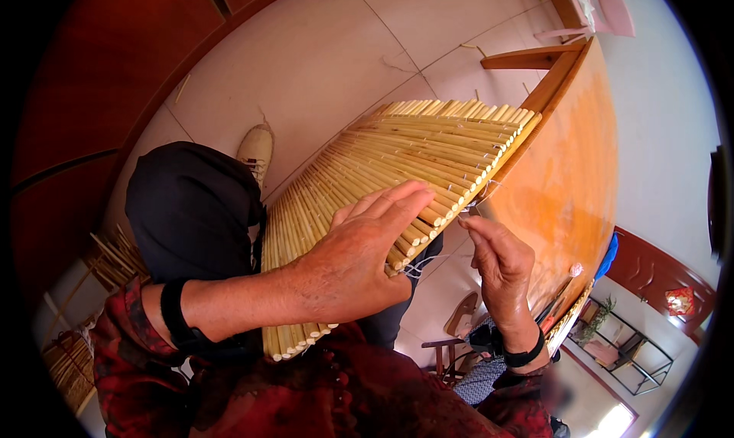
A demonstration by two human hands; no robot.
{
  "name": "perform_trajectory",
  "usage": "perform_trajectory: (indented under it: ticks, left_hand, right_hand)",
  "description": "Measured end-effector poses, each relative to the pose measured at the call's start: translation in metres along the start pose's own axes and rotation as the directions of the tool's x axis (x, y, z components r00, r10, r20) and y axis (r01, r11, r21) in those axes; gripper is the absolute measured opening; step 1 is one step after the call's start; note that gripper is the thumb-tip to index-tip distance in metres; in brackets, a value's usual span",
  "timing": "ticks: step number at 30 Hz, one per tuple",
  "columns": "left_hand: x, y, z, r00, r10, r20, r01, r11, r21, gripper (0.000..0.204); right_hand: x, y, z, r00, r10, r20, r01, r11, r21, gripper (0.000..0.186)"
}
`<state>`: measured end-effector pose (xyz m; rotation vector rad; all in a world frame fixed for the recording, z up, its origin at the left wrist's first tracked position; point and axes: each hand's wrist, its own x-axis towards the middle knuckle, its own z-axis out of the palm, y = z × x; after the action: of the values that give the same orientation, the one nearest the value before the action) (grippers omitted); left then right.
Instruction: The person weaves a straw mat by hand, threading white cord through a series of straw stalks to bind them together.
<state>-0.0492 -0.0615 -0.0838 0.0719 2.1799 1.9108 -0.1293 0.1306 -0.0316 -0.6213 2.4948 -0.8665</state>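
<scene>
A mat of pale, straw-coloured reed stalks [359,159], bound side by side with thin thread, lies slanting across my lap and against the table. My left hand [355,258] grips its right part near the cut ends, fingers stretched over the top; the thumb is hidden. Just right of that edge, my right hand [501,262] is closed in a pinch at the fine white thread [417,267] hanging from the mat. Whether a needle is also between those fingertips is too small to tell. Both wrists wear black bands.
On the right stands an orange-brown wooden table [569,162]. Loose stalks [118,256] are bundled at the lower left, and scraps lie on the tiled floor [321,48]. A pink chair [608,9] is at the far right. Someone in patterned clothing [482,377] is partly visible beyond my right arm.
</scene>
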Motion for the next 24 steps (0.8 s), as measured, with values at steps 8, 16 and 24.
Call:
perform_trajectory:
  ticks: [8,16,24]
  left_hand:
    - [-0.0009,0.0011,0.0003,1.000,0.003,-0.006,-0.003,1.000,0.009,0.076]
    - [-0.0011,0.0014,0.0008,1.000,-0.006,0.000,0.006,1.000,0.018,0.076]
    - [-0.0011,0.0014,-0.0006,1.000,-0.011,0.015,0.011,1.000,0.009,0.077]
  right_hand:
    - [0.0007,-0.0022,0.0029,1.000,0.009,-0.005,-0.009,0.999,0.034,0.018]
    - [0.0018,-0.0013,0.0037,1.000,-0.009,-0.012,0.010,0.999,0.049,0.019]
    - [0.0030,-0.0036,0.0035,1.000,-0.004,0.003,0.004,0.999,0.051,0.019]
